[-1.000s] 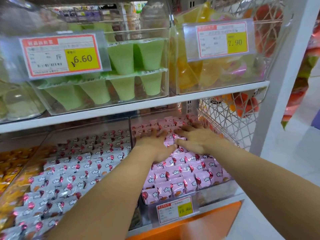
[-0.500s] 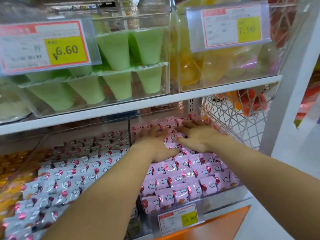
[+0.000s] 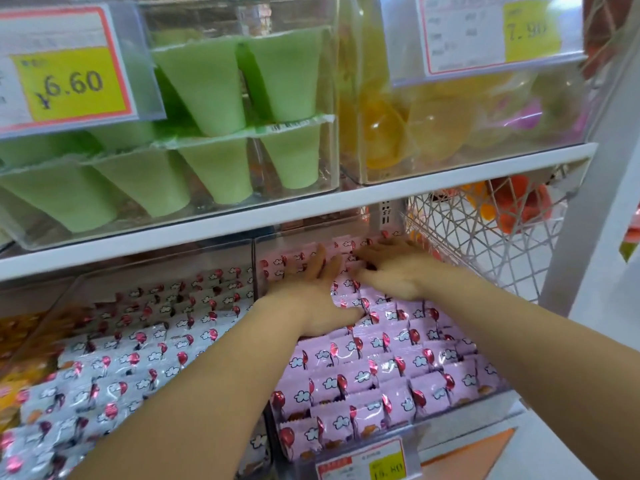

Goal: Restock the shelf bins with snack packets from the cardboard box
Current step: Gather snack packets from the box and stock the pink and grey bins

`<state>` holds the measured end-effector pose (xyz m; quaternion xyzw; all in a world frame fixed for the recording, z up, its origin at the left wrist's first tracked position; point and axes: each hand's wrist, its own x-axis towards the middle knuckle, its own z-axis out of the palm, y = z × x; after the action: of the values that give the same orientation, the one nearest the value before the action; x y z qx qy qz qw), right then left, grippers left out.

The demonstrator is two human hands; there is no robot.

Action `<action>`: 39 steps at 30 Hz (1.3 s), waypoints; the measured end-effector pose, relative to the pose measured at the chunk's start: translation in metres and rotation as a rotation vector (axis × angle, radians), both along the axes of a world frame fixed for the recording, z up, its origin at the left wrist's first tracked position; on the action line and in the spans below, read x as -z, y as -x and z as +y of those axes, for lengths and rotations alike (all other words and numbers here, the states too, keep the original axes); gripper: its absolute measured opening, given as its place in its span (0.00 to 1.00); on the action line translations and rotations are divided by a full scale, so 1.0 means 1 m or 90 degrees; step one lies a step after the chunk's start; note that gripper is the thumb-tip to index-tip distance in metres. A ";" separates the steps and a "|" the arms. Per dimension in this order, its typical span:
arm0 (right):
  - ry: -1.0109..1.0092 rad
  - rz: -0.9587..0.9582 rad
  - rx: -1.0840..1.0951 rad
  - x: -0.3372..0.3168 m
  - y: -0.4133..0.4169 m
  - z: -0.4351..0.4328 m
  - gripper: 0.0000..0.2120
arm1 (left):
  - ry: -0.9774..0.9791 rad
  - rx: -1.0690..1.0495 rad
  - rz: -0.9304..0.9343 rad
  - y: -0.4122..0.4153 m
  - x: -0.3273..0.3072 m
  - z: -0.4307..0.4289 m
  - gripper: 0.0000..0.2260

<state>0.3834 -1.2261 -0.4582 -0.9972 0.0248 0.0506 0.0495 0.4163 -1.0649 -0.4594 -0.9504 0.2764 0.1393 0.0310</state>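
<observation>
In the neighbouring bin on the left, grey-white packets (image 3: 138, 358) lie in tidy overlapping rows, untouched by either hand. Just right of the clear divider, the left hand (image 3: 311, 296) lies palm down with its fingers straight and together, pressing on the back rows of the pink snack packets (image 3: 398, 368) and gripping nothing. These packets fill the clear shelf bin (image 3: 467, 408) from its front wall to the rear, under the upper shelf, and run beneath and in front of both hands. They look light, small and pillow-like, in glossy film that is likely slippery and crinkly. The contents may crush, so a flat palm suits for shifting a whole row, and a light pinch on the sealed end or across the short sides suits for lifting one. The right hand (image 3: 398, 271) rests close beside the left, a little deeper in, fingers spread flat over the rearmost packets. It seems to hold none, though its fingertips are blurred. Further right, a white wire basket (image 3: 485, 237) stands just beside the bin. The cardboard box is out of view.
</observation>
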 end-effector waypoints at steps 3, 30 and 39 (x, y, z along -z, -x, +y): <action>0.002 0.004 -0.010 -0.003 0.003 -0.003 0.26 | 0.001 0.027 0.003 -0.005 -0.001 -0.001 0.44; -0.008 0.041 -0.169 0.012 0.143 0.125 0.54 | 0.190 -0.028 -0.116 0.118 -0.018 0.160 0.22; 0.027 -0.138 -0.158 0.013 0.158 0.156 0.49 | 0.144 -0.052 -0.151 0.152 -0.005 0.241 0.23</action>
<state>0.2253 -1.0703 -0.4712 -0.9930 -0.1032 -0.0521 0.0241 0.2645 -0.8237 -0.4543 -0.9681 0.2457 -0.0050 -0.0490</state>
